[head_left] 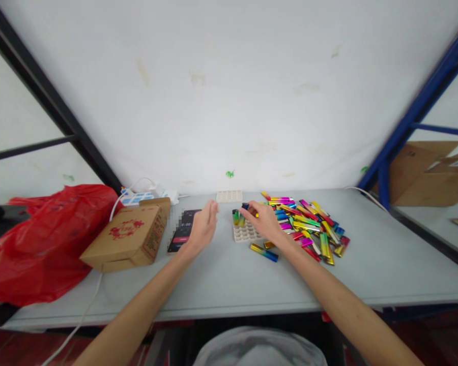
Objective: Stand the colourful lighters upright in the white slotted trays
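head view: your right hand point(266, 219) seems to pinch a dark-topped lighter point(245, 206) at the far left of the white tray point(247, 238), beside a green-bodied one point(235, 217); your left hand point(205, 222) is free, apart from it. best seat the lighter upright, steadying the tray with your left.

Bright, diffuse light whitens the wall point(229, 112) and spreads evenly across the desk point(213, 290), leaving only faint, soft shadows. Below, the floor point(7, 348) falls into dimness. Glints streak the metallic lighters point(324, 245) and the red bag point(61, 244). Wide-angle stretching slants the black post point(53, 101) and blue post point(415, 117). Fine detail looks soft; blocky pixelation breaks up the phone's point(183, 234) left edge.
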`<state>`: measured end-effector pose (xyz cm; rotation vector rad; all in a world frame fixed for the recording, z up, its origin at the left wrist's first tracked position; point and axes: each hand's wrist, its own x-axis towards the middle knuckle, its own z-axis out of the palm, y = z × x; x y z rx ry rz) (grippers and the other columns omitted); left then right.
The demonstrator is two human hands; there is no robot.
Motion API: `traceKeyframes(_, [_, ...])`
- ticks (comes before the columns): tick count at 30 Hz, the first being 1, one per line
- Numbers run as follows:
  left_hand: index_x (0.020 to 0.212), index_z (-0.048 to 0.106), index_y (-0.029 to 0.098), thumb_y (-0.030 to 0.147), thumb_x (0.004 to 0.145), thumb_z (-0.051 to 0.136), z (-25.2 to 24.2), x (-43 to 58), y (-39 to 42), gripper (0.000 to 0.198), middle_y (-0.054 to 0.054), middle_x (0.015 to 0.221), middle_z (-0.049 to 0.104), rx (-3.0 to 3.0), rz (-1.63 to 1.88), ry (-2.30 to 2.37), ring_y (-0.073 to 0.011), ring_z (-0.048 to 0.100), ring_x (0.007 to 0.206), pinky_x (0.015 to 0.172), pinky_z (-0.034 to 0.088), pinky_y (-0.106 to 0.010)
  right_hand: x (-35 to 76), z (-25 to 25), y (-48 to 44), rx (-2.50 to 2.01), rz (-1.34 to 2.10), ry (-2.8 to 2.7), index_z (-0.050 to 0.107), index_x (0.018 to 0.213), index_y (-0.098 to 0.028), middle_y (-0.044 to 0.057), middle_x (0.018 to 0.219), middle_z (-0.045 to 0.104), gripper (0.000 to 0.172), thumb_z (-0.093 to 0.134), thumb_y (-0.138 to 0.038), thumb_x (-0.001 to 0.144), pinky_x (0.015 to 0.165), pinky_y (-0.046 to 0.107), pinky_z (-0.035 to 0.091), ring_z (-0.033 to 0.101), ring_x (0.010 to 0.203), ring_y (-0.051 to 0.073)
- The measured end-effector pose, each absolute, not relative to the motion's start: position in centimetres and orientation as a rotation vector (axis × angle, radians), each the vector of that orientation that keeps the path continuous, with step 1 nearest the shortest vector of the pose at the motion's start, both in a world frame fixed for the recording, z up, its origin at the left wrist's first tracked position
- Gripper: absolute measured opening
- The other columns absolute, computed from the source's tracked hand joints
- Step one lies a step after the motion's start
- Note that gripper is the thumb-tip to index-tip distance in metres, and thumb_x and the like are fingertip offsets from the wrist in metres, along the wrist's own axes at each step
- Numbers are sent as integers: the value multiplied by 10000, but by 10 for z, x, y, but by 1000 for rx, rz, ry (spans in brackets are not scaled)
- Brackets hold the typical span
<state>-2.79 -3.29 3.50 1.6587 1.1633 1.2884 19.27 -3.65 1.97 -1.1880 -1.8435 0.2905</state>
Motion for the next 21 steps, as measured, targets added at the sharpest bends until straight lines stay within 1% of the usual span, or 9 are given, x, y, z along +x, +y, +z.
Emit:
traceKeyframes(1, [970,630,225,640,1033,514,27,-30,-29,436,65,622,516,1789,1234,1187,-106,422,426,435,344,-222,193,19,-37,-1183,298,-1852,605,803,-226,18,731,723,373,613,-507,1048,662,286,466,671,681,190])
traceKeyframes(3, [1210,646,207,529,1070,435,15,-30,-27,410,12,769,648,1954,1170,1209,-141,559,543,553,472,-259,192,18,-37,-1176,313,-1866,620,817,-223,27,749,747,371,606,-507,1055,672,284,476,694,694,194])
traceKeyframes(5, [1237,666,181,442,1062,396,9,-29,-28,413,-40,884,713,2040,1142,1187,-187,663,731,739,553,-313,191,16,-37,-1172,330,-1881,631,823,-221,36,757,760,389,593,-526,1062,680,287,481,703,698,197])
traceKeyframes(8, [1226,690,164,296,958,427,6,-32,-28,397,-83,1062,755,2130,1058,1068,-238,699,968,960,553,-390,190,12,-37,-1183,363,-1922,641,834,-221,48,767,767,414,581,-559,1064,679,291,468,702,708,203])
traceKeyframes(11, [1389,619,156,216,822,487,1,-40,-27,585,-99,1204,750,2207,947,1003,-274,680,1113,1091,511,-458,188,9,-36,-1219,382,-1984,645,860,-217,53,779,758,383,600,-537,1065,674,289,432,687,714,207])
traceKeyframes(14, [1507,532,164,222,797,569,-3,-48,-28,713,-133,1364,703,2282,810,985,-318,638,1257,1190,446,-524,186,9,-35,-1261,353,-2061,658,907,-209,54,806,744,286,649,-450,1060,679,284,403,665,720,199])
traceKeyframes(17, [1527,516,159,327,836,692,-4,-48,-31,732,-184,1511,609,2326,735,1002,-375,577,1382,1230,413,-562,185,11,-36,-1261,290,-2139,672,966,-205,57,842,736,206,684,-393,1049,693,276,397,656,750,195])
traceKeyframes(19, [1514,529,157,420,830,769,-3,-44,-34,771,-205,1540,580,2345,747,1042,-407,551,1415,1233,410,-578,185,12,-37,-1248,245,-2183,677,1001,-201,61,866,734,198,672,-392,1057,694,274,397,650,763,195])
traceKeyframes(21, [1508,538,166,471,800,825,-3,-39,-35,822,-204,1512,602,2369,759,1057,-417,566,1394,1224,417,-584,185,14,-39,-1251,196,-2224,683,1023,-195,71,893,735,223,647,-410,1069,692,278,397,645,768,197])
